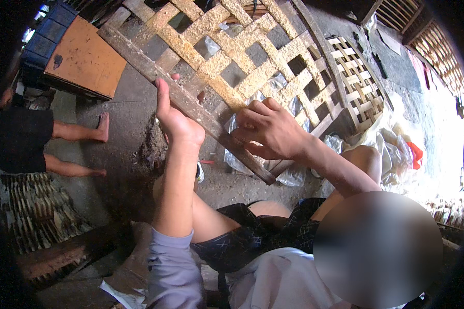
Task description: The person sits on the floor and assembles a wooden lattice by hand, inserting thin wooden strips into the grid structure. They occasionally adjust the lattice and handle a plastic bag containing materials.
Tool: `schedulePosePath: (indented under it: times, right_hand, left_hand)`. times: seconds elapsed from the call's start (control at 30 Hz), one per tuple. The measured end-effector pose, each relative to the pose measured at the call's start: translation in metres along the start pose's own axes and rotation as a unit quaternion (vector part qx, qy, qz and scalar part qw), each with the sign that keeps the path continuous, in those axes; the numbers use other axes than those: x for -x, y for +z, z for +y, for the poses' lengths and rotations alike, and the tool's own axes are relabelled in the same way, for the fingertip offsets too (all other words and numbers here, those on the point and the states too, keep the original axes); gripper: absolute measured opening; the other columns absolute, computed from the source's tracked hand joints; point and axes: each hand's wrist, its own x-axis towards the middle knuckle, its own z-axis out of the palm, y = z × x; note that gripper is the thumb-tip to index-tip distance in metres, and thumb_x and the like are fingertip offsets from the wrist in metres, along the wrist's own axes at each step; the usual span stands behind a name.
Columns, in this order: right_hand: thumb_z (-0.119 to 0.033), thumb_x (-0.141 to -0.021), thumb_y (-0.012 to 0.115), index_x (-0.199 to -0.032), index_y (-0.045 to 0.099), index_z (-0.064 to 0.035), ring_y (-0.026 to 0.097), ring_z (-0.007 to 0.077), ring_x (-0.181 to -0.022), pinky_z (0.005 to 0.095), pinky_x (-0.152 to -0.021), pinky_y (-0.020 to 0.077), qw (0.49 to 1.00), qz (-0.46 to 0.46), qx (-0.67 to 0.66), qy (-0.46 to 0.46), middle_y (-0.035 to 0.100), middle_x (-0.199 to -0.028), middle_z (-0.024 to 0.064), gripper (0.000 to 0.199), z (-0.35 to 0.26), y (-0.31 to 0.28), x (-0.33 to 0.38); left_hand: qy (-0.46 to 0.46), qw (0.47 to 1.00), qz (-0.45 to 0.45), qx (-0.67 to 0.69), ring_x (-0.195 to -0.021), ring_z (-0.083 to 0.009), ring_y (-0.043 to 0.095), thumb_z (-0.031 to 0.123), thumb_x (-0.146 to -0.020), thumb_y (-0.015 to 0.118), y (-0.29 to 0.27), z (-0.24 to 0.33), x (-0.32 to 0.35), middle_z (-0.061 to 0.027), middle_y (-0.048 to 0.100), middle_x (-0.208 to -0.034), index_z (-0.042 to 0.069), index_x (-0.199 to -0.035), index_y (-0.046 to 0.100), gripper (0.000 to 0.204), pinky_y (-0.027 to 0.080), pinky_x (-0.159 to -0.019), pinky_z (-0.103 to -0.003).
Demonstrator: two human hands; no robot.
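Observation:
A framed lattice panel of crossed flat strips (227, 67), crusted with a pale yellow coarse coating, tilts up in front of me. My left hand (179, 116) grips the near wooden bar (144, 67) of its frame, thumb over the bar and a fingertip showing behind it. At the lower part of the lattice, beside that same bar, my right hand (276, 129) has its fingers curled in. Whatever those fingers pinch, if anything, is hidden by the hand.
Another woven panel (353, 82) leans to the right, near crumpled plastic sheeting (384, 136). At left are an orange-brown board (85, 59), a blue crate (49, 31) and a person's bare legs (77, 131). A slatted surface (36, 211) lies at lower left.

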Motion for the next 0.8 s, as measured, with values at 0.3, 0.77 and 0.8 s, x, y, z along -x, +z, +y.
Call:
schedulePosePath:
  times: [0.3, 0.77, 0.8]
  right_hand:
    - [-0.028, -0.072, 0.077, -0.076, 0.070, -0.0137, 0.058, 0.0228, -0.098, 0.0390, -0.080, 0.0440, 0.993, 0.056, -0.098, -0.014, 0.061, -0.095, 0.0004, 0.017, 0.015, 0.020, -0.007]
    - [-0.027, -0.066, 0.081, -0.082, 0.070, -0.0196, 0.061, 0.0223, -0.103, 0.0414, -0.080, 0.0420, 0.990, 0.075, -0.110, 0.042, 0.063, -0.101, -0.0010, 0.020, 0.002, 0.039, -0.003]
    - [-0.026, -0.066, 0.081, -0.084, 0.071, -0.0192, 0.061, 0.0237, -0.103, 0.0420, -0.080, 0.0422, 0.987, 0.094, -0.113, 0.069, 0.063, -0.101, -0.0003, 0.022, 0.004, 0.036, -0.006]
  left_hand:
    - [-0.001, 1.000, -0.016, -0.026, -0.111, -0.0245, 0.060, 0.057, -0.104, 0.058, 0.001, -0.013, 0.000, -0.0055, 0.063, -0.121, 0.014, -0.118, 0.061, 0.046, 0.048, -0.095, -0.043]
    - [0.018, 0.999, -0.040, -0.032, -0.107, -0.0241, 0.060, 0.057, -0.103, 0.061, -0.005, -0.003, 0.001, -0.0057, 0.063, -0.118, 0.014, -0.122, 0.061, 0.047, 0.049, -0.090, -0.041]
    - [0.024, 0.999, -0.031, -0.029, -0.104, -0.0234, 0.060, 0.057, -0.103, 0.060, -0.006, -0.005, 0.000, -0.0062, 0.064, -0.115, 0.014, -0.120, 0.061, 0.046, 0.049, -0.089, -0.040]
